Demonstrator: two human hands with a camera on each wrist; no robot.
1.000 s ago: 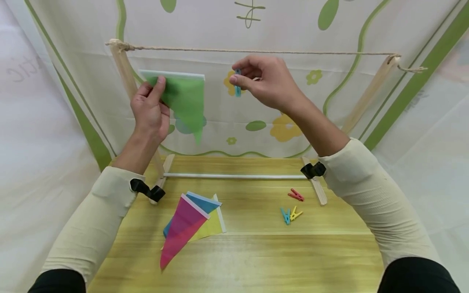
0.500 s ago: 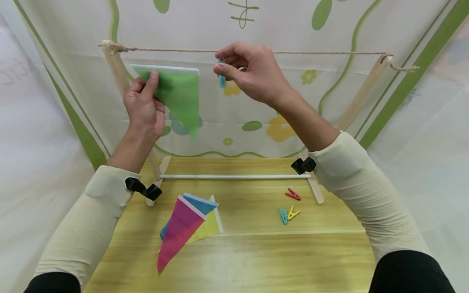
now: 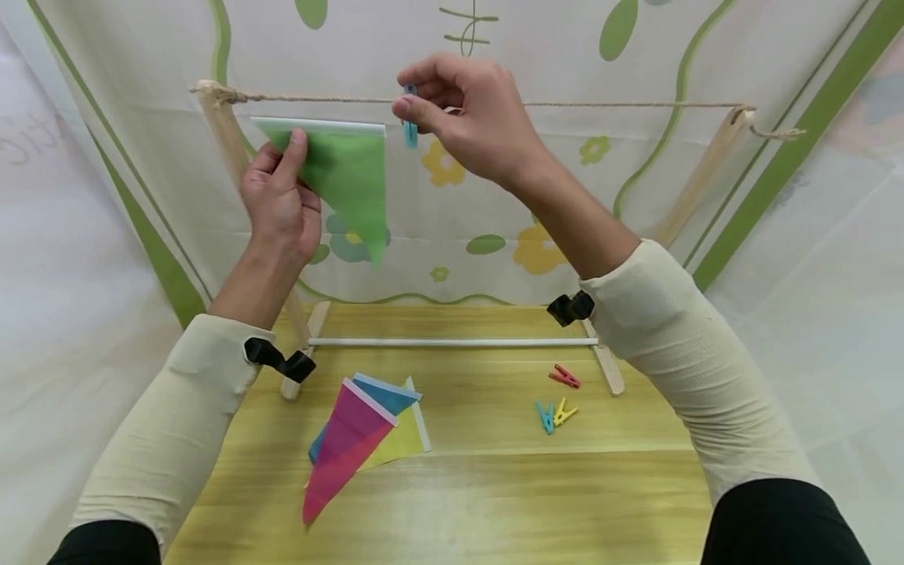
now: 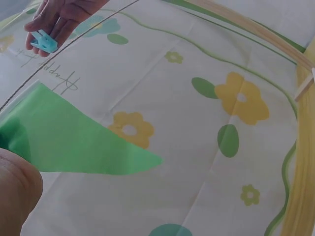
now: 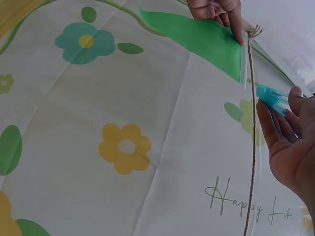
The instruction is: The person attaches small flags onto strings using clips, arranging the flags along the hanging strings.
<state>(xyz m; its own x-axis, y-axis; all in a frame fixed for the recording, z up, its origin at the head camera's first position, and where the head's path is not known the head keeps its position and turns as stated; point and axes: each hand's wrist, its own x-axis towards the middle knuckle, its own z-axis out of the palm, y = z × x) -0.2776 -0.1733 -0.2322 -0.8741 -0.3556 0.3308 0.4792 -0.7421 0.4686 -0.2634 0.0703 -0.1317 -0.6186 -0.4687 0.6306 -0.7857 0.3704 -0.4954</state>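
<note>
My left hand (image 3: pixel 282 192) pinches a green triangular pennant (image 3: pixel 356 180) near the left end of its white top strip, thumb in front. The pennant hangs point down, its strip just below a twine line (image 3: pixel 600 103). In my right hand (image 3: pixel 480 118) a blue clothespin (image 3: pixel 410 118) is pinched between thumb and fingers, right of the pennant and overlapping the twine in the head view. The left wrist view shows the clothespin (image 4: pixel 44 41) beyond the twine from the pennant (image 4: pixel 83 137). In the right wrist view the clothespin's tip (image 5: pixel 266 92) is close beside the twine (image 5: pixel 252 147).
Wooden posts (image 3: pixel 226 133) carry the twine at both ends, joined low by a white rod (image 3: pixel 452 342). On the table (image 3: pixel 494 502) lie a pink pennant (image 3: pixel 346 439), a blue pennant (image 3: pixel 387 392), a yellow pennant (image 3: pixel 402 439), and red (image 3: pixel 565 376), blue (image 3: pixel 545 417) and yellow clothespins (image 3: pixel 564 411).
My right hand has moved up and left with the blue clothespin, from below the twine to its height, nearer the pennant. My left hand has raised the green pennant slightly toward the twine.
</note>
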